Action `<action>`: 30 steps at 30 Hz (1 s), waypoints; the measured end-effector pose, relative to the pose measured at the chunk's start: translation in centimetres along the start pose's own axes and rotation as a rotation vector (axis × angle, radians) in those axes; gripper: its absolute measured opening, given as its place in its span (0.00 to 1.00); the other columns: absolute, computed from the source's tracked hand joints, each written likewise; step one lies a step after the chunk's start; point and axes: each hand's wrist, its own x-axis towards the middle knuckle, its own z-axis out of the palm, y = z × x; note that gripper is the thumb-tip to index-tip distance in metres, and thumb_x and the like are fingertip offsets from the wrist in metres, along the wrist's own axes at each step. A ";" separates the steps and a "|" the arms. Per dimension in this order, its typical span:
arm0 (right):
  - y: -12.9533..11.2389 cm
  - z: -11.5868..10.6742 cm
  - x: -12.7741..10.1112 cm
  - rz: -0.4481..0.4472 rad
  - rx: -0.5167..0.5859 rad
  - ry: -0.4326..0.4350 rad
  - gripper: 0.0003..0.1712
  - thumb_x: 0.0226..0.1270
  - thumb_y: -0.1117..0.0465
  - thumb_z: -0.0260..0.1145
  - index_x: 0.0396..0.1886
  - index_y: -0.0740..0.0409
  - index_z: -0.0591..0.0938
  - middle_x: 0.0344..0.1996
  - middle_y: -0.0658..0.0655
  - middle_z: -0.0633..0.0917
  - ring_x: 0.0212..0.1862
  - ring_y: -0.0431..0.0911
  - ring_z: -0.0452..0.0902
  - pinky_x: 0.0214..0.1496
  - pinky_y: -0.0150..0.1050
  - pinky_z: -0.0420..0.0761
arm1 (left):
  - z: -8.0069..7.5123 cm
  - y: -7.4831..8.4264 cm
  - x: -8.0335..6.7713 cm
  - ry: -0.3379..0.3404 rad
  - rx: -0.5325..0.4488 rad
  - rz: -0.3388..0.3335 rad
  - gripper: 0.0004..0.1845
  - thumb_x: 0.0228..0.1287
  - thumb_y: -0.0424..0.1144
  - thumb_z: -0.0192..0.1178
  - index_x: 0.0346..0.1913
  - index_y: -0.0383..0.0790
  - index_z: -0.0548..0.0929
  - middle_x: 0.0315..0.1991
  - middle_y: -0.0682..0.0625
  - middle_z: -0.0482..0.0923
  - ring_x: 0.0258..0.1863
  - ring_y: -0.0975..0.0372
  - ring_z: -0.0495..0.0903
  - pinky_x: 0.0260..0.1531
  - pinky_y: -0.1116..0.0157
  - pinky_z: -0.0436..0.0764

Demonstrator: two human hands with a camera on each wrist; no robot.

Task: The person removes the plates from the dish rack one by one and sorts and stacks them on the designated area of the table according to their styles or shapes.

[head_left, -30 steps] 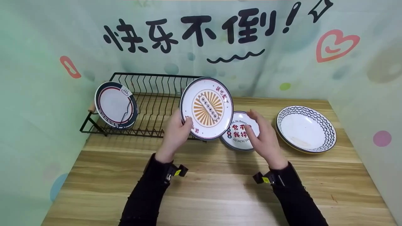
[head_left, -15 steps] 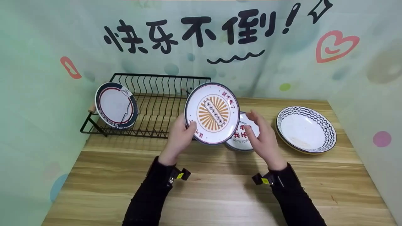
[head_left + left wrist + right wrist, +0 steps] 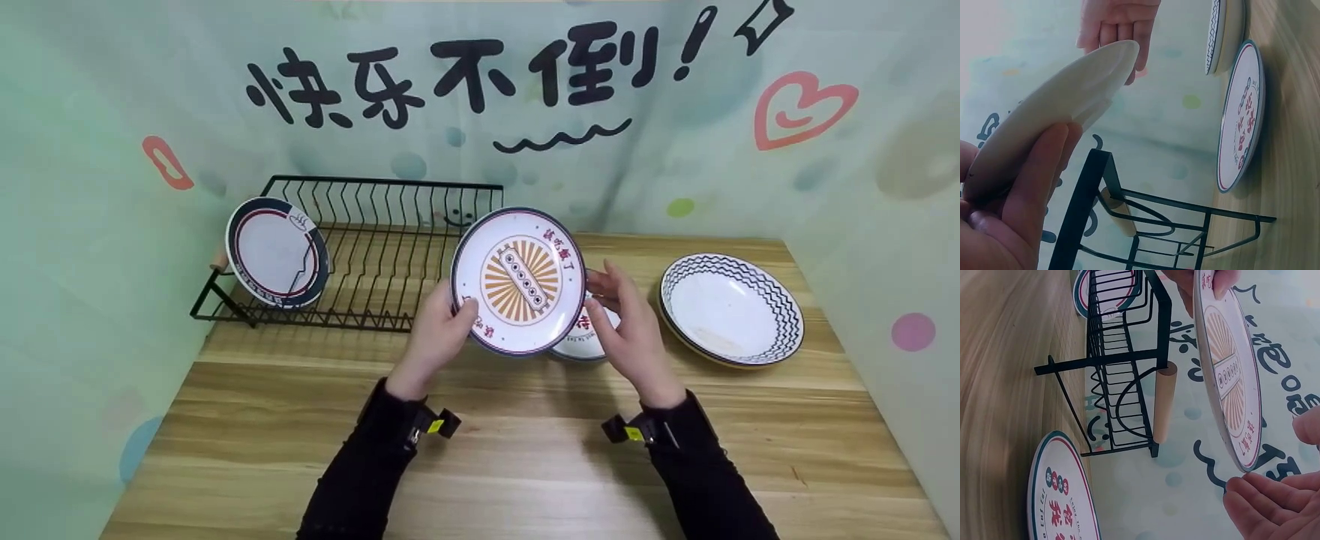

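Our left hand (image 3: pixel 439 330) has its grip pinched on the lower left rim of the sunburst plate (image 3: pixel 519 280), thumb on the printed face and fingers curled behind the white underside (image 3: pixel 1067 95). Our right hand (image 3: pixel 626 322) stands open at the opposite rim, its fingertips (image 3: pixel 1252 492) just at the plate's edge, holding nothing as far as we can tell. The plate hangs tilted in the air, face toward us, above the table (image 3: pixel 525 450) and just right of the black wire dish rack (image 3: pixel 375 247).

We judge this plate stiff, glazed and smooth, so likely slippery and breakable if dropped; a one-sided rim pinch lets it swing, so we would take it at two opposite rim points.

Partly hidden behind it, a plate with red lettering (image 3: pixel 1064 495) lies flat on the table. Farther right of the rack sits a zigzag-rimmed plate (image 3: pixel 731 307). A dark-rimmed plate (image 3: pixel 276 251) stands upright at the rack's left end.
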 end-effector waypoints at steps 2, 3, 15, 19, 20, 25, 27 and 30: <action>0.0 0.0 0.0 0.005 0.008 -0.002 0.32 0.69 0.73 0.61 0.70 0.74 0.63 0.56 0.69 0.80 0.54 0.60 0.79 0.58 0.52 0.79 | 0.0 -0.1 0.0 0.002 -0.001 -0.001 0.15 0.64 0.27 0.53 0.53 0.24 0.77 0.36 0.41 0.81 0.29 0.59 0.78 0.30 0.64 0.83; 0.0 0.0 0.0 0.011 0.006 -0.003 0.31 0.69 0.73 0.61 0.70 0.74 0.63 0.56 0.69 0.80 0.54 0.60 0.79 0.58 0.51 0.79 | 0.1 0.0 0.0 0.002 0.002 -0.005 0.15 0.64 0.27 0.54 0.53 0.24 0.77 0.36 0.41 0.81 0.29 0.59 0.78 0.30 0.65 0.83; 0.0 0.5 -0.4 0.065 -0.049 0.006 0.31 0.68 0.74 0.61 0.68 0.78 0.64 0.47 0.69 0.81 0.47 0.59 0.80 0.53 0.44 0.82 | 0.5 -0.3 -0.2 -0.039 -0.041 0.015 0.17 0.64 0.27 0.53 0.54 0.26 0.78 0.38 0.42 0.79 0.30 0.60 0.78 0.31 0.64 0.84; 0.0 0.5 -0.4 0.076 -0.057 0.013 0.30 0.68 0.74 0.61 0.68 0.78 0.65 0.45 0.68 0.81 0.46 0.57 0.80 0.52 0.40 0.82 | 0.5 -0.3 -0.2 -0.052 -0.031 0.023 0.17 0.64 0.27 0.53 0.55 0.26 0.77 0.38 0.43 0.79 0.29 0.60 0.78 0.29 0.64 0.83; 0.0 0.5 -0.4 0.083 -0.058 0.014 0.30 0.68 0.74 0.61 0.68 0.78 0.65 0.44 0.68 0.81 0.46 0.56 0.80 0.51 0.39 0.82 | 0.5 -0.3 -0.2 -0.059 -0.038 0.027 0.18 0.64 0.27 0.53 0.56 0.26 0.76 0.38 0.43 0.79 0.29 0.60 0.78 0.29 0.64 0.84; -0.1 0.5 -0.4 0.104 -0.065 0.015 0.28 0.69 0.73 0.60 0.67 0.77 0.66 0.42 0.68 0.82 0.44 0.55 0.79 0.48 0.32 0.82 | 0.6 -0.3 -0.2 -0.086 -0.058 0.034 0.18 0.65 0.26 0.52 0.57 0.24 0.76 0.37 0.41 0.79 0.28 0.60 0.78 0.28 0.64 0.84; -0.1 0.4 -0.4 0.104 -0.077 0.016 0.28 0.70 0.73 0.59 0.67 0.78 0.66 0.42 0.68 0.82 0.43 0.54 0.80 0.47 0.32 0.81 | 0.6 -0.3 -0.3 -0.089 -0.063 0.035 0.17 0.65 0.26 0.52 0.55 0.24 0.76 0.37 0.41 0.79 0.28 0.60 0.78 0.28 0.65 0.84; -0.2 0.3 -0.4 0.100 -0.103 0.026 0.26 0.71 0.72 0.58 0.66 0.77 0.67 0.46 0.70 0.83 0.46 0.55 0.80 0.49 0.34 0.81 | 0.7 -0.3 -0.3 -0.091 -0.074 0.046 0.17 0.64 0.26 0.52 0.55 0.23 0.76 0.36 0.41 0.80 0.28 0.60 0.79 0.28 0.64 0.85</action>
